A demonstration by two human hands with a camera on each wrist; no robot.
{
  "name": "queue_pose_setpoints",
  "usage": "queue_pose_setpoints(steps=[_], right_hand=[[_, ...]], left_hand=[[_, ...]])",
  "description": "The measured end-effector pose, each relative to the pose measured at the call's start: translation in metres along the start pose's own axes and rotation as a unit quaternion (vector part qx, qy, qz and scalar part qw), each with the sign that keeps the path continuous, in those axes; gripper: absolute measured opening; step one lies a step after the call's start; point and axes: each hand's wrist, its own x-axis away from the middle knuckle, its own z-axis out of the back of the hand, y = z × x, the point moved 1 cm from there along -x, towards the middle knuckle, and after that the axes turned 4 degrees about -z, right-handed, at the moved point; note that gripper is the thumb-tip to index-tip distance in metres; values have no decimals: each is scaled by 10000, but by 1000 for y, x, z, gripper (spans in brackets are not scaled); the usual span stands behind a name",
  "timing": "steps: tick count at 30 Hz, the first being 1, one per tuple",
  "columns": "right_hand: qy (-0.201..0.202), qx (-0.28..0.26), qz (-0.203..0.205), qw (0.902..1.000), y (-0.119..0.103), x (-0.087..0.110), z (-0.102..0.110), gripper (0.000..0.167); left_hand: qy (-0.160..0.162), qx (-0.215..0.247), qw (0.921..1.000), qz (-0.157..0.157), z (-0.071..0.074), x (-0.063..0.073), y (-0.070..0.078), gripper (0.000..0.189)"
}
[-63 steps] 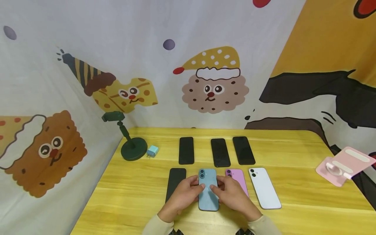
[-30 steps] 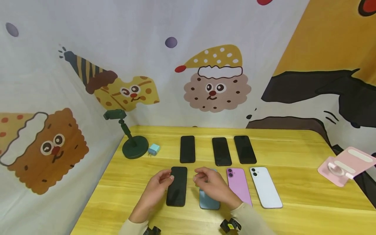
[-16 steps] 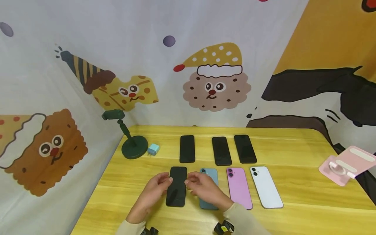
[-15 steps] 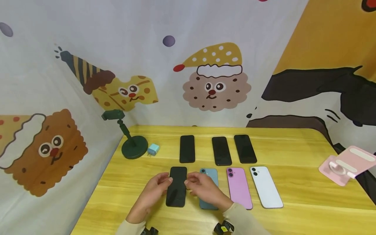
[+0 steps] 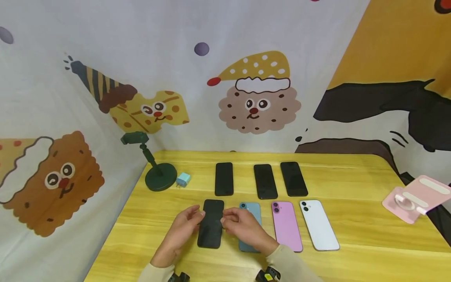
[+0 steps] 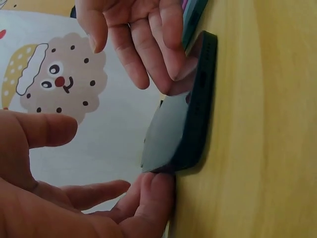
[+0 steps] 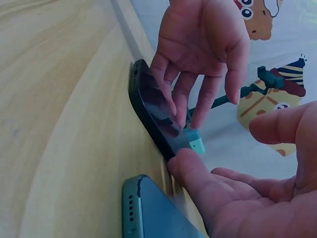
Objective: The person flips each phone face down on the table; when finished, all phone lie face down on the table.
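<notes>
A black phone (image 5: 211, 229) lies screen up at the left of the front row. My left hand (image 5: 180, 229) is at its left edge, fingertips touching it; in the left wrist view the thumb of that left hand (image 6: 74, 213) stands clear of the screen. At the opposite edge is my right hand (image 5: 246, 229), and in the right wrist view its fingertips (image 7: 181, 161) meet the phone's side, thumb raised. Part of a teal phone (image 5: 254, 208) is hidden under the right hand. A pink phone (image 5: 288, 225) and a white phone (image 5: 318, 225), both back up, lie further right.
Behind them lie three black phones, one on the left (image 5: 224, 179), one in the middle (image 5: 266, 181) and one on the right (image 5: 294, 179). A dark green stand (image 5: 161, 178) and a blue charger plug (image 5: 183, 179) are at the back left. A pink folding stand (image 5: 415, 199) is far right.
About two seconds ago both hands held the teal phone. They let go and moved left to the black phone, whose near end has since shifted slightly left.
</notes>
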Motion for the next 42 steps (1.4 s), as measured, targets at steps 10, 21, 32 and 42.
queue_pose_setpoints(steps=[10,21,32,42], right_hand=[[5,247,-3,9997,-2,-3,2,48],[-82,368,161,9992,-1,-5,5,46],[-25,-46,37,10000,0,-5,5,48],[-258,-778,-64,9966,5,-1,4,59]], left_hand=[[-101,321,9993,-162,-2,-1,-1,52],[-595,1318,9889,-350,-7,-9,-9,59],[-1507,1487,9772,-161,-13,-10,-14,66],[-1989,1340,9708,-27,-22,-10,-13,77]])
